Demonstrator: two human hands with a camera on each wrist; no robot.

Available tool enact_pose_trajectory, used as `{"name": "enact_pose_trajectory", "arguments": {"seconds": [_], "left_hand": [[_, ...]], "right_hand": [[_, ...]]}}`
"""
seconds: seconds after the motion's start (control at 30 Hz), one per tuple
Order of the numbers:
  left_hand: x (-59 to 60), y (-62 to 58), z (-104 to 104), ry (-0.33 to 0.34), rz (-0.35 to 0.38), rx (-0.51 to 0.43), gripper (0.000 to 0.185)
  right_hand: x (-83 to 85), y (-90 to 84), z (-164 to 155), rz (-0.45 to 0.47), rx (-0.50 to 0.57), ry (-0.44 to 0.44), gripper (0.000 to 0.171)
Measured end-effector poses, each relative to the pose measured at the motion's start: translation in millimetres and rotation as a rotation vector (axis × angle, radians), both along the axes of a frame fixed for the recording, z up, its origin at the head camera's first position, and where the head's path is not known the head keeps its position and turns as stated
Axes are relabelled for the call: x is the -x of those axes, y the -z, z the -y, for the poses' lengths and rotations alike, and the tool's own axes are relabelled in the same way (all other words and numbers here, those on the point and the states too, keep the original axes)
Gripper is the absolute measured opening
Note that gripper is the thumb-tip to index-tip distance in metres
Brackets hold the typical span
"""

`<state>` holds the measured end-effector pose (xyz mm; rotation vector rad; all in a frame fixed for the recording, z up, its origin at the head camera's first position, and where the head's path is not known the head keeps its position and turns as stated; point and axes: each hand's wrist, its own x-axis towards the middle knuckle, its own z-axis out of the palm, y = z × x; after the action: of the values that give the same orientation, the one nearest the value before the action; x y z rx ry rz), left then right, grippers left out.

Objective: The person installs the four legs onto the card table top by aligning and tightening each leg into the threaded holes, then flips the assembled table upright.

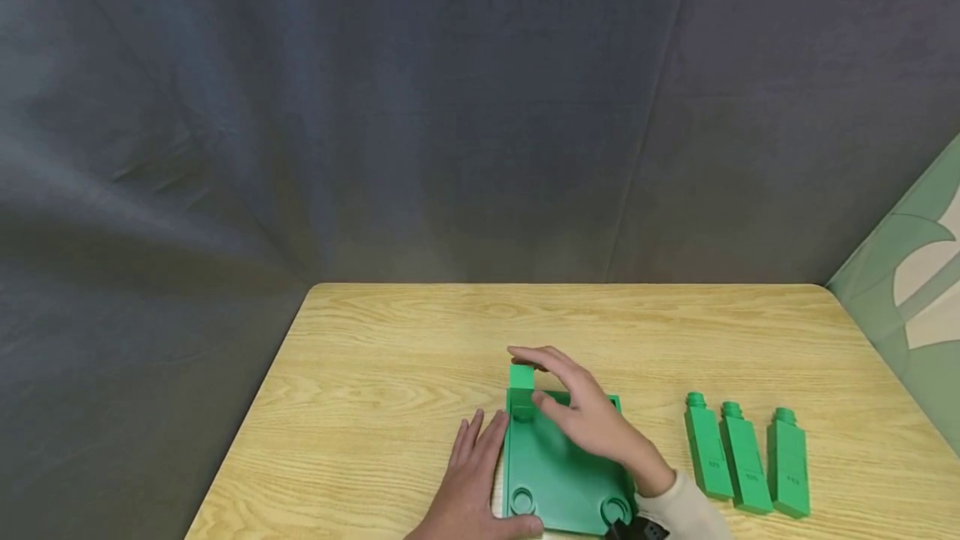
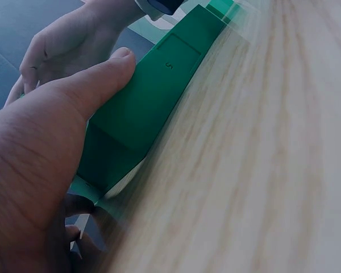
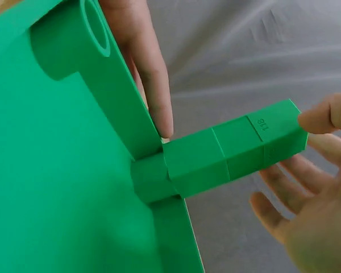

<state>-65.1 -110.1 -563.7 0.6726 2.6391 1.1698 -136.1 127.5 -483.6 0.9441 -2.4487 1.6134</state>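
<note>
A green plastic tray-like board (image 1: 562, 473) with raised rims and round corner sockets lies on the table. From its far left corner a square green block post (image 3: 233, 145) stands upright, its narrow base inside the socket. My right hand (image 1: 592, 415) is at the top of that post, its thumb against one side and the other fingers round the far side. My left hand (image 1: 472, 482) rests at the board's near left corner. Its straight fingers lie along the left edge, and the thumb (image 2: 111, 74) presses along the near edge. The right forearm and hand hide part of the board's right side.
Three similar green posts (image 1: 708, 452) with round threaded-looking ends lie side by side on the wooden table (image 1: 360, 357), to the right of the board. A dark grey curtain (image 1: 480, 107) hangs behind the table. Patterned green and beige fabric (image 1: 922, 298) is at the right.
</note>
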Motion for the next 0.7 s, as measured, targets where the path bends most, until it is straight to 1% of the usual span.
{"name": "enact_pose_trajectory", "arguments": {"seconds": [0.07,0.17,0.33,0.43,0.5,0.6,0.7], "left_hand": [[1.0,-0.1,0,0.001,0.005,-0.004,0.127],[1.9,-0.2,0,0.002,0.006,-0.006,0.127],[1.2,0.1,0,0.000,-0.009,0.001,0.127],[0.8,0.3,0,0.000,-0.004,0.002,0.127],[0.8,0.3,0,0.000,0.002,0.003,0.126],[0.8,0.5,1,0.002,0.014,-0.001,0.126],[0.9,0.7,0,0.002,0.019,-0.003,0.125]], "right_hand": [[1.2,-0.9,-2,0.023,0.009,-0.048,0.055],[2.9,-0.4,-5,0.042,0.000,-0.083,0.048],[3.2,0.7,-6,0.075,-0.007,-0.086,0.043],[2.3,-0.2,-4,0.094,-0.002,-0.066,0.042],[1.3,-0.7,-2,0.088,-0.010,-0.038,0.043],[-0.8,-0.9,1,0.054,-0.044,0.030,0.044],[-3.1,-0.8,5,-0.001,-0.083,0.107,0.044]]}}
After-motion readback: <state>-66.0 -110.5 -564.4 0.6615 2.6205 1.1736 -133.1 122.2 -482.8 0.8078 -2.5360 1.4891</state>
